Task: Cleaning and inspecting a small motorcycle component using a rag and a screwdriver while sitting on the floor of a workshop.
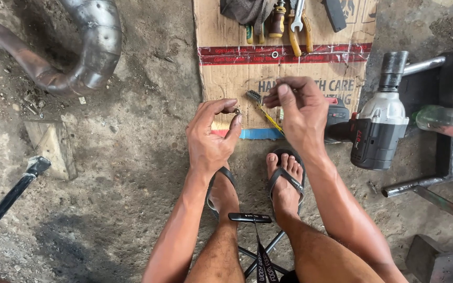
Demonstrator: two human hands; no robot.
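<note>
Metal bit, small and ring-like, maybe a nut or washer (236,111), is pinched between thumb and forefinger of the left hand (211,139), just left of the cardboard sheet (226,78) on the floor. Fingers narrow, closed on it. Right hand (300,112) is raised over the cardboard's lower edge, fingers pinched together; what they hold is too small to tell, possibly nothing.

Progress, judged: small part is already picked up and in hand, not yet fitted to anything. Impact wrench (378,131) lies untouched just right of the cardboard, so any driving step looks still open. Small brush (260,105) lies on the cardboard between the hands. Pliers (300,36) and other hand tools sit at the cardboard's far end, idle.

Hard to see: exact type of the part; cloth covers some tools at the top, cut off by the frame. Curved exhaust pipe (87,47) well left of the cardboard, ends out of view. Metal frame right of the wrench is cropped.
</note>
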